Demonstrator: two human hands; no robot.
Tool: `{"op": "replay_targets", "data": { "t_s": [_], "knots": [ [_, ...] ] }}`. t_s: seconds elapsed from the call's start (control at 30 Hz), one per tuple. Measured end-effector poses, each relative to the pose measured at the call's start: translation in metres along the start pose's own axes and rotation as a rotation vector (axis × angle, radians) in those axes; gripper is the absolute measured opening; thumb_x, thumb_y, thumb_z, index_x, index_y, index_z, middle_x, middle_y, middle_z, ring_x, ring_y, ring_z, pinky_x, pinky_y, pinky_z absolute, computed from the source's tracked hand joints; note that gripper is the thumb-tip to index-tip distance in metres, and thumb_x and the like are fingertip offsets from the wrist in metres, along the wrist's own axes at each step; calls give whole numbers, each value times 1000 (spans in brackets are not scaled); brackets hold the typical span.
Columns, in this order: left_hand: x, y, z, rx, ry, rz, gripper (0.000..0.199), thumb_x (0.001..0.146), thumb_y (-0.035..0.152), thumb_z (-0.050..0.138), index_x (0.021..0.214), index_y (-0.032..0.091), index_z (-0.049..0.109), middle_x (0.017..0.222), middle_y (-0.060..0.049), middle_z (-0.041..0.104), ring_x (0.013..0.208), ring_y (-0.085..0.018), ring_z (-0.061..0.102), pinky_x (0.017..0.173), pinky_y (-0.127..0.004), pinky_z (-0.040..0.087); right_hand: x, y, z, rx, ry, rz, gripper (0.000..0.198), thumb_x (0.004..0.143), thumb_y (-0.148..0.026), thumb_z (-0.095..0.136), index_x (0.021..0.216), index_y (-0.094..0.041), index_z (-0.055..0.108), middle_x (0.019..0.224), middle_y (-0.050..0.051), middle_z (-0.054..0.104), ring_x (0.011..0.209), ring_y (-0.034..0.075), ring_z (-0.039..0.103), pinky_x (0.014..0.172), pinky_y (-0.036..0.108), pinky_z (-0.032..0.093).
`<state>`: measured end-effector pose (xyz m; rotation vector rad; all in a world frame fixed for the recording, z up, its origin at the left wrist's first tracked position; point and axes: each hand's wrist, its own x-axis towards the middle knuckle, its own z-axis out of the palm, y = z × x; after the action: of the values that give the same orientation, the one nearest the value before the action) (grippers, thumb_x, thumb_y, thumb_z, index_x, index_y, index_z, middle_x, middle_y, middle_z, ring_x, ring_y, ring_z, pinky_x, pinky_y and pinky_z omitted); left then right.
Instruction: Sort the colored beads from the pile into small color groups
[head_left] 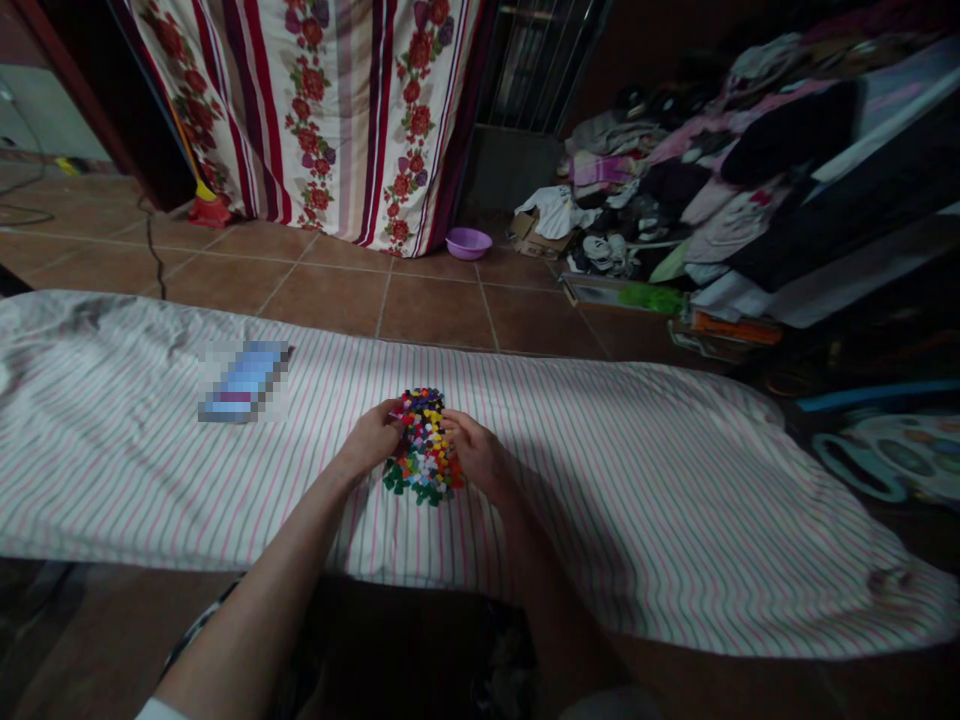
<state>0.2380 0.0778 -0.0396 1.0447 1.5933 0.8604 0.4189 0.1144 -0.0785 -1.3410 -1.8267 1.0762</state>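
A heap of small multicoloured plastic pieces (427, 455) lies on a striped cloth (637, 480), with dark green ones at its near edge. My left hand (373, 438) rests against the heap's left side, its fingers curled in at the pieces. On the opposite side, my right hand (480, 455) has its fingers bent and drawn together at the heap's right edge. Whatever either hand pinches is too small to make out.
A blurred blue flat object (246, 382) lies on the cloth to the left. Beyond it are a tiled floor (427, 305), a floral curtain (337, 120), a purple basin (469, 243) and a red broom (210, 208). Piled clothes (705, 170) fill the right back.
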Motion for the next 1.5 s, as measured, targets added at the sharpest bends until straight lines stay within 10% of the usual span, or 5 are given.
{"op": "replay_targets", "data": {
  "t_s": [0.57,0.77,0.9,1.1,1.5],
  "knots": [
    [-18,10,-16,-158,-22,42,34,82,23,54,114,13,58,102,-9,66,81,-14,64,71,-30,52,-11,-27,-19,201,-9,-19,34,85,-38,47,105,-18,65,89,7,72,74,16,69,58,25,56],
    [-26,3,-29,21,-83,82,28,80,29,53,101,14,62,84,-4,67,74,-13,63,58,-23,43,-35,-25,-55,107,-416,223,36,84,-47,51,93,-16,67,82,5,71,54,10,58,36,14,36],
    [-38,-1,-38,91,-330,48,27,79,38,54,90,16,62,72,-2,65,63,-11,59,50,-20,37,-43,-17,-57,96,-591,140,37,85,-48,53,85,-15,70,77,5,69,58,10,57,46,17,41],
    [-50,-4,-33,209,-707,36,26,75,38,60,89,18,68,78,-3,66,70,-12,58,60,-22,45,-38,-12,-48,105,-482,-46,34,85,-44,55,87,-15,73,83,5,72,75,16,65,70,29,52],
    [-37,-5,-30,81,-446,202,39,82,41,53,110,15,61,79,-1,59,71,-10,48,66,-24,39,-25,-20,-31,238,-307,-135,32,83,-41,57,101,-19,71,103,8,72,97,21,67,90,36,50]
  ]
}}
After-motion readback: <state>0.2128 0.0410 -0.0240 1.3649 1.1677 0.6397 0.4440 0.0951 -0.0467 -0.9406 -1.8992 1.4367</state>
